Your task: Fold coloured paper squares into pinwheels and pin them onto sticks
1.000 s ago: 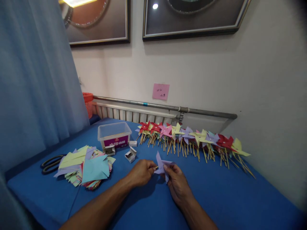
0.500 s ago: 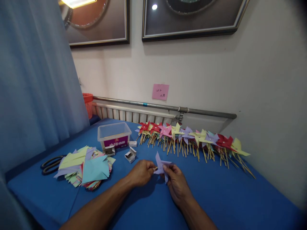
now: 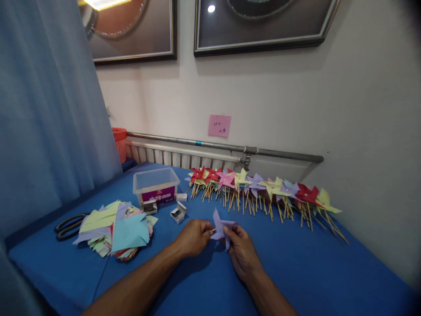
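Note:
A purple paper pinwheel [image 3: 218,229] is held up between my two hands over the blue table cover [image 3: 210,289]. My right hand [image 3: 241,250] is closed, its thumb pressing on the middle of the folded paper. The closed fingers of my left hand [image 3: 194,237] pinch a thin wooden stick [image 3: 213,230] at the pinwheel's left side; most of the stick is hidden by the hand. Beyond my hands, many finished pinwheels [image 3: 255,184] on sticks lie in a long row. A small opened white box [image 3: 178,213] is just past my left hand.
Cut coloured paper sheets [image 3: 130,232] are piled at the left, beside black-handled scissors [image 3: 69,226]. Behind them stands a clear plastic tub [image 3: 156,177] with more small boxes [image 3: 149,207] near it. A metal pipe [image 3: 217,147] runs along the wall; a blue curtain [image 3: 55,105] hangs left.
Both hands keep nearly the same hold on the pinwheel and stick. The whole view has shifted very slightly.

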Tool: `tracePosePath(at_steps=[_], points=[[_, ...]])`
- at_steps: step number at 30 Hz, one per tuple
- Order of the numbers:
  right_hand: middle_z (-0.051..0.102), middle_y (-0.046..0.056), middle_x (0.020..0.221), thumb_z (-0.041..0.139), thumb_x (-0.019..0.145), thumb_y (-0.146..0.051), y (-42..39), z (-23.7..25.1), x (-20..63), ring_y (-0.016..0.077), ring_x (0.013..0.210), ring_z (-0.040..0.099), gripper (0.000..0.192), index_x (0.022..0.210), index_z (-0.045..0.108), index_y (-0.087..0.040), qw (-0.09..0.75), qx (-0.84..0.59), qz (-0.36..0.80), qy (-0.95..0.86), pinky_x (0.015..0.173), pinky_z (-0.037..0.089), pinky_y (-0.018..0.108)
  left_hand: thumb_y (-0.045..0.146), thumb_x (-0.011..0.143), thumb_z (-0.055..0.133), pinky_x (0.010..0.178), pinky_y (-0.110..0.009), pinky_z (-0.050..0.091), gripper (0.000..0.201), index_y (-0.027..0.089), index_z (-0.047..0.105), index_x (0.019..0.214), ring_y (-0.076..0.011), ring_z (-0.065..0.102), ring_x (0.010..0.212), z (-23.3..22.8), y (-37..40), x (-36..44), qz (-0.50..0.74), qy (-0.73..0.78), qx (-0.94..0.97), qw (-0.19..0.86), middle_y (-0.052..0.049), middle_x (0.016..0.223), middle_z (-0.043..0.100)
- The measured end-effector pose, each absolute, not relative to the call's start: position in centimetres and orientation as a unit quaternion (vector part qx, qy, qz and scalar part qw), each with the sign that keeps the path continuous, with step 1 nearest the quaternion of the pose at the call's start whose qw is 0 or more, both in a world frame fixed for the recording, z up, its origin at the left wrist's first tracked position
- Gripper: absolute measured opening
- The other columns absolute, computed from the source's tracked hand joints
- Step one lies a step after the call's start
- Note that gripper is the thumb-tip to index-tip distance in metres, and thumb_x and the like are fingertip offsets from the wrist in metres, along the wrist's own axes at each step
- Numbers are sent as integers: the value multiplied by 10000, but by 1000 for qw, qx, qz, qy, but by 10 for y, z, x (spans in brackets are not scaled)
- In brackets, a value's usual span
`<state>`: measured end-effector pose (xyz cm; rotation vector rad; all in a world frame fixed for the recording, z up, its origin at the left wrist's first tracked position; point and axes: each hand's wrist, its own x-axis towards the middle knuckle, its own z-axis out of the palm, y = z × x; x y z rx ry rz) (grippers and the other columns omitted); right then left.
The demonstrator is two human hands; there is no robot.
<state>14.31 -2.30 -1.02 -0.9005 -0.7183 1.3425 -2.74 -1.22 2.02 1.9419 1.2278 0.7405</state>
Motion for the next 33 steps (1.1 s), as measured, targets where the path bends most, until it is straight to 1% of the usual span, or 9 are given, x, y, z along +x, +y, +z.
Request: tracePosePath(at_steps=[7, 12, 15, 18, 22, 28, 33], points=[[729, -7, 719, 974, 524, -365, -22, -11, 144, 185, 722, 660, 367, 768, 752, -205, 634, -398, 586, -310, 732, 537, 321, 263, 904, 508, 642, -253, 351, 252, 171, 741, 876, -150, 574, 696, 23, -16, -25, 286, 481, 771, 304, -9, 735, 683], [725, -5, 698, 966, 535, -373, -22, -11, 143, 206, 747, 683, 362, 774, 754, -203, 638, -391, 580, -321, 735, 533, 324, 207, 901, 502, 646, -252, 340, 241, 187, 741, 882, -151, 591, 687, 25, -23, -20, 275, 499, 781, 256, -16, 744, 703], [724, -9, 695, 969, 535, -370, -22, -12, 143, 193, 719, 674, 367, 780, 755, -200, 643, -389, 578, -318, 717, 524, 314, 173, 892, 502, 663, -253, 348, 244, 193, 745, 890, -155, 614, 699, 25, -27, -17, 275, 507, 783, 235, -21, 756, 719], [727, -17, 698, 975, 525, -357, -22, -13, 144, 168, 674, 647, 366, 770, 754, -200, 647, -389, 580, -306, 698, 515, 302, 155, 884, 499, 671, -255, 354, 255, 190, 750, 909, -160, 631, 718, 23, -28, -16, 278, 507, 781, 237, -27, 781, 734], [725, -22, 703, 979, 517, -350, -21, -14, 143, 149, 657, 626, 370, 768, 755, -196, 650, -390, 580, -298, 678, 500, 280, 157, 883, 491, 663, -252, 358, 268, 184, 757, 911, -160, 624, 705, 22, -26, -16, 280, 501, 777, 259, -22, 765, 728], [719, -24, 694, 974, 519, -355, -21, -13, 143, 144, 637, 616, 371, 769, 752, -195, 651, -399, 573, -298, 638, 490, 270, 149, 883, 483, 660, -252, 362, 296, 179, 770, 949, -163, 603, 694, 26, -29, -14, 272, 513, 769, 269, -30, 787, 738], [695, -40, 648, 983, 498, -353, -20, -13, 144, 138, 596, 611, 383, 692, 685, -210, 655, -394, 574, -295, 607, 491, 269, 154, 879, 490, 643, -249, 347, 291, 178, 771, 947, -157, 585, 680, 28, -31, -12, 277, 519, 760, 275, -29, 783, 731]])
